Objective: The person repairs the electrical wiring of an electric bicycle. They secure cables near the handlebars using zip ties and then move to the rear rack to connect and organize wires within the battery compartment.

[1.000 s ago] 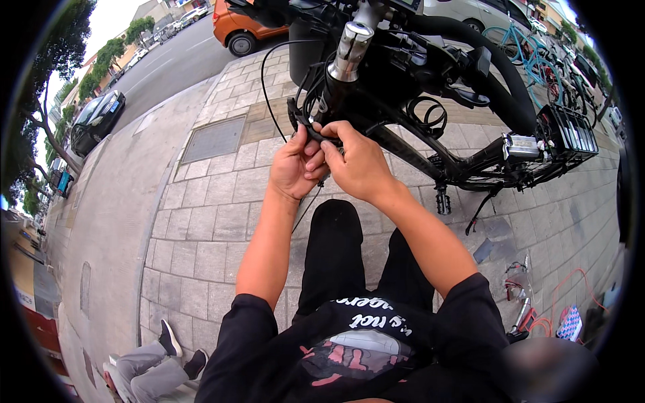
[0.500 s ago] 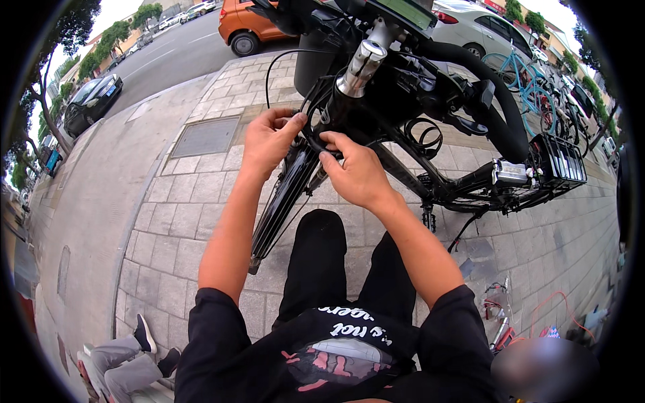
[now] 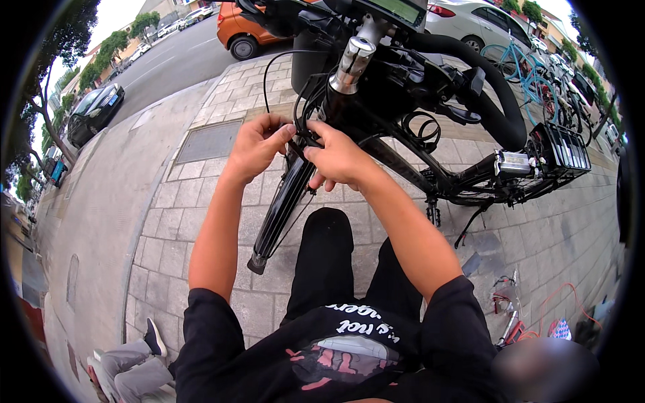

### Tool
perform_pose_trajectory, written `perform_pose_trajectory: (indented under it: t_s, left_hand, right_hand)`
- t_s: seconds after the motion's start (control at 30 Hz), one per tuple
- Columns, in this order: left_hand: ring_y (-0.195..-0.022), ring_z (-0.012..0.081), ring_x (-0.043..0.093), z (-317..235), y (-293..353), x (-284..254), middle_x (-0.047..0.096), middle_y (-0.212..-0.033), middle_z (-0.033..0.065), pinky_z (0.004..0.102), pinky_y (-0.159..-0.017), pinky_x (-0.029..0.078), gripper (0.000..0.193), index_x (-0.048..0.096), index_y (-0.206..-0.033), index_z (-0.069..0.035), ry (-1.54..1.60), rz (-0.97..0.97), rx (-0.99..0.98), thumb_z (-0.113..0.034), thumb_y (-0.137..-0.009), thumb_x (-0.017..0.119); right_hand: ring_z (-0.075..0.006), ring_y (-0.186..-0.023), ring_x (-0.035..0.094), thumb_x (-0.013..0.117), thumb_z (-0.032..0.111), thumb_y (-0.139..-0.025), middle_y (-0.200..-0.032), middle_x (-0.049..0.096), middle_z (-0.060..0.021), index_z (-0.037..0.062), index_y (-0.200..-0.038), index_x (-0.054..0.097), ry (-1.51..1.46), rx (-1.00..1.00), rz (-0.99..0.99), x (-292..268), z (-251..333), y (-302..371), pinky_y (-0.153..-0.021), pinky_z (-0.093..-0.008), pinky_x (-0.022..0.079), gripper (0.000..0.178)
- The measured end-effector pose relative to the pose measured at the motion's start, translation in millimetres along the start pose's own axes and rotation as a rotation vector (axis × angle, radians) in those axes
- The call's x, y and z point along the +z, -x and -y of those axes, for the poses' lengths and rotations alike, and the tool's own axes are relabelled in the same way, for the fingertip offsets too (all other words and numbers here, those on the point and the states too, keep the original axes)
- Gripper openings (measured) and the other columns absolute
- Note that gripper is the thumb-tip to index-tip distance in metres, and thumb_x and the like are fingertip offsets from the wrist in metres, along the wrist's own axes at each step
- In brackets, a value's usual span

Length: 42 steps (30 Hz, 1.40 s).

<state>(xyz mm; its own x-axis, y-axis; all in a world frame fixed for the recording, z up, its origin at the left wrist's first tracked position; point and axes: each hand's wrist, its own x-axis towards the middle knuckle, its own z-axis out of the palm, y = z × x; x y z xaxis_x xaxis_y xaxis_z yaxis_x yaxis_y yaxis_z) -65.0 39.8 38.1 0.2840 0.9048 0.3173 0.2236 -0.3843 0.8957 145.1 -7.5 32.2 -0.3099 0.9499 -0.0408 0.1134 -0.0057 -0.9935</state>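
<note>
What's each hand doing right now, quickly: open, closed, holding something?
Left hand: partly curled beside thin black bicycle cables; whether it grips one cannot be told.
Right hand: partly curled, fingertips at the same cables; grip cannot be told.

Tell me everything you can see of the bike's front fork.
The front fork is long, black and glossy, metal-looking, with pale streaks along it. It slants from below the silver stem toward the picture's lower left, ending in a duller tip, with no wheel showing. The left hand and right hand are near its upper end; whether either touches it is unclear.
</note>
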Motion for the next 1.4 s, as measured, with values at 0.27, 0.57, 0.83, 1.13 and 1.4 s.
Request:
perform_pose_trajectory:
  t_s: [0.27, 0.57, 0.83, 1.13, 1.4]
  left_hand:
    - [-0.072, 0.007, 0.062, -2, 1, -10, 0.069, -0.097, 0.0017, 0.0208, -0.053, 0.043, 0.04, 0.067, -0.138, 0.002, 0.243, 0.058, -0.182, -0.023, -0.108, 0.072]
    - [-0.066, 0.0026, 0.055, -4, -23, -11, 0.069, -0.092, -0.0023, 0.0203, -0.052, 0.04, 0.034, 0.068, -0.14, -0.002, 0.191, 0.18, -0.197, -0.018, -0.11, 0.066]
    - [-0.078, 0.0069, 0.061, -3, -37, -10, 0.072, -0.096, 0.0002, 0.0241, -0.07, 0.051, 0.026, 0.071, -0.132, 0.0, 0.006, 0.22, 0.024, -0.009, -0.109, 0.066]
    - [-0.121, 0.0194, 0.069, -26, -19, 1, 0.071, -0.131, 0.0117, 0.0345, -0.104, 0.055, 0.045, 0.061, -0.145, 0.006, 0.035, 0.069, 0.06, 0.003, -0.1, 0.067]
    - [-0.109, 0.0163, 0.068, -21, -14, 21, 0.066, -0.126, 0.0109, 0.032, -0.093, 0.056, 0.067, 0.051, -0.151, 0.007, 0.132, -0.031, -0.004, -0.004, -0.091, 0.08]
  right_hand:
    - [-0.0207, -0.069, 0.076, 0.054, 0.002, -0.102, -0.148, 0.058, -0.0238, -0.0015, -0.166, 0.035, -0.194, -0.068, -0.031, 4, -11, -3, -0.047, -0.0275, 0.054, 0.067]
    - [-0.02, -0.068, 0.076, 0.053, -0.001, -0.103, -0.147, 0.059, -0.021, -0.001, -0.165, 0.039, -0.187, -0.148, 0.07, -8, -13, 2, -0.047, -0.0263, 0.054, 0.064]
    - [-0.0182, -0.071, 0.076, 0.053, -0.001, -0.103, -0.147, 0.06, -0.0194, 0.0052, -0.167, 0.041, -0.133, -0.169, 0.115, -13, -17, 8, -0.052, -0.0254, 0.054, 0.065]
    - [-0.0241, -0.081, 0.073, 0.056, 0.004, -0.103, -0.151, 0.06, -0.0169, 0.0092, -0.168, 0.041, 0.214, -0.229, -0.019, -8, -16, 10, -0.069, -0.0351, 0.058, 0.067]
    - [-0.046, -0.108, 0.071, 0.059, 0.019, -0.1, -0.124, 0.073, -0.0253, 0.0044, -0.141, 0.066, 0.759, -0.394, -0.128, -17, 0, 16, -0.1, -0.0498, 0.055, 0.045]
